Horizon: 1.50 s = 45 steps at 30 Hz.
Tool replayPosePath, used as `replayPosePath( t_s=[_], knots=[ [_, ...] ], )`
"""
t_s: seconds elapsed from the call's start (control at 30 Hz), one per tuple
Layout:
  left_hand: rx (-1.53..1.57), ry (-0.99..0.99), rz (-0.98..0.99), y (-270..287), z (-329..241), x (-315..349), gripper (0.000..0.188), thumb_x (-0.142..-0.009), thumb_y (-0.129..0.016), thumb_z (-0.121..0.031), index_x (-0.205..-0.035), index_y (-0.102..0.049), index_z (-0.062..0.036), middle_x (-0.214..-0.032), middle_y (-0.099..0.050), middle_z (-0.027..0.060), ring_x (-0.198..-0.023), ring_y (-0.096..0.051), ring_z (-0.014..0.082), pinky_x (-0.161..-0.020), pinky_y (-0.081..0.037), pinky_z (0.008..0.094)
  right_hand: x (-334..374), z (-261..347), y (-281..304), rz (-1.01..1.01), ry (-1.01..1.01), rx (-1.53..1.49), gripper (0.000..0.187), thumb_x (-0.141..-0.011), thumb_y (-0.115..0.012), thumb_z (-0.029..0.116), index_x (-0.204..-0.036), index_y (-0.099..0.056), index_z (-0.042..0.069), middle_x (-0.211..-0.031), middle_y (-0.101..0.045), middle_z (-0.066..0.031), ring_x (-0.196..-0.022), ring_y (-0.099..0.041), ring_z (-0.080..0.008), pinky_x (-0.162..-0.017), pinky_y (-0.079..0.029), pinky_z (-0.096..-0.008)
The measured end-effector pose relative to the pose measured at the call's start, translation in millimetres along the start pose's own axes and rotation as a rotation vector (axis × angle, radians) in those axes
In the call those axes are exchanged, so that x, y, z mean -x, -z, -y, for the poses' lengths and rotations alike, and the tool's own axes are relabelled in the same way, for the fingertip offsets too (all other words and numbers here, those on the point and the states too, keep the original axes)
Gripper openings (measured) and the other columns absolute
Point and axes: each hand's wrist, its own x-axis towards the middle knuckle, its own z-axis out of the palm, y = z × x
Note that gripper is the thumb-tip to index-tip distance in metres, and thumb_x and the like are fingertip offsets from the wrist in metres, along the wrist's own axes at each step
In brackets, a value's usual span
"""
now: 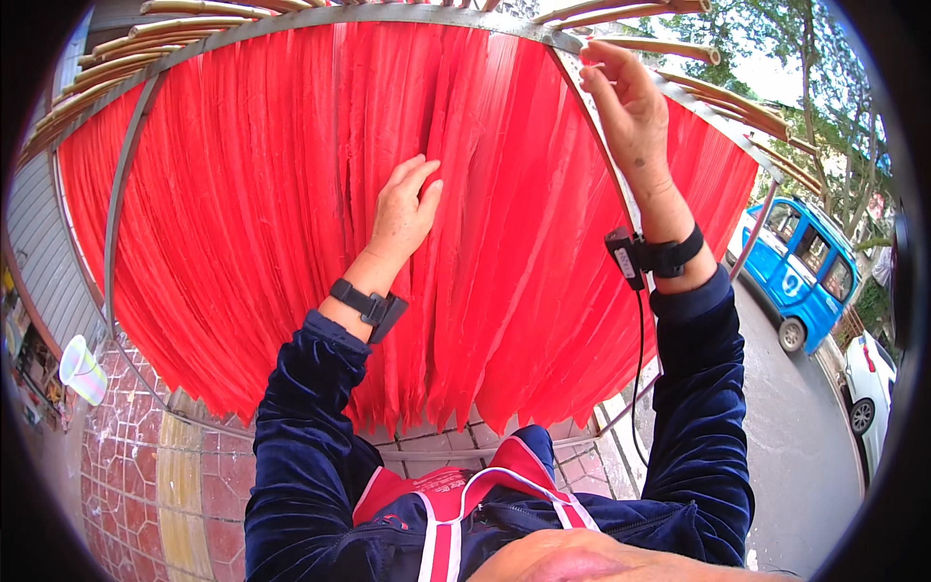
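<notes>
Long red cloth strips (262,213) hang in dense rows in front of me from a metal rack (131,165). My left hand (405,206) lies against the hanging cloth near its middle, fingers stretched out and thumb apart, gripping nothing. Raised higher on the right, my right hand (635,121) is at the rack's top rail (567,41). Its thumb and forefinger pinch a small bit of red cloth (587,60); most of that piece is hidden or too small to make out.
Several bamboo poles (669,47) stick out past the top rail. Paved tiles (126,446) lie below, with a pale bucket (83,371) at the left. A blue three-wheeled vehicle (800,267) and a white car (863,388) stand along the road at right.
</notes>
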Motion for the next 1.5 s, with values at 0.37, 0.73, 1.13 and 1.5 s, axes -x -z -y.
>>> replayPosePath(
  t_s=[0.37,0.73,1.13,1.5],
  knots=[
    [0.041,0.187,0.153,7.9,8.0,41.1,0.020,-0.093,-0.061,-0.010,-0.107,-0.067,0.0013,-0.123,-0.059,0.0170,-0.106,-0.064,0.0252,-0.087,-0.054,0.0314,-52.2,8.5,-30.6,0.250,-0.272,-0.383,0.064,-0.096,-0.060,0.020,-0.145,-0.028,-0.004,-0.089,-0.064,-0.0124,-0.071,-0.065,-0.0160,-0.062,-0.057,-0.0289],
    [0.097,0.037,0.057,3.4,-5.1,18.7,0.024,-0.090,-0.062,-0.012,-0.111,-0.066,-0.0012,-0.118,-0.062,0.0214,-0.105,-0.063,0.0339,-0.086,-0.053,0.0365,-90.3,6.8,-79.4,0.253,-0.389,-0.557,0.044,-0.100,-0.050,0.035,-0.122,-0.048,-0.003,-0.089,-0.067,-0.0202,-0.066,-0.068,-0.0242,-0.056,-0.056,-0.0331],
    [-0.072,-0.063,0.078,2.7,-22.0,-8.0,0.022,-0.091,-0.061,-0.016,-0.109,-0.066,-0.0031,-0.106,-0.063,0.0177,-0.099,-0.062,0.0360,-0.084,-0.052,0.0416,-59.3,5.1,-58.5,0.000,-0.216,-0.207,0.045,-0.101,-0.044,0.035,-0.125,-0.050,-0.003,-0.098,-0.068,-0.0204,-0.090,-0.066,-0.0256,-0.076,-0.053,-0.0369],
    [-0.134,-0.303,0.045,-0.3,-31.4,-95.1,0.027,-0.097,-0.053,-0.015,-0.120,-0.062,-0.0065,-0.099,-0.068,0.0151,-0.076,-0.070,0.0245,-0.070,-0.055,0.0338,5.3,-56.1,-84.6,0.239,-0.231,0.052,0.030,-0.097,-0.054,0.018,-0.125,-0.062,0.013,-0.087,-0.068,-0.0081,-0.077,-0.063,-0.0094,-0.070,-0.051,-0.0284]
  ],
)
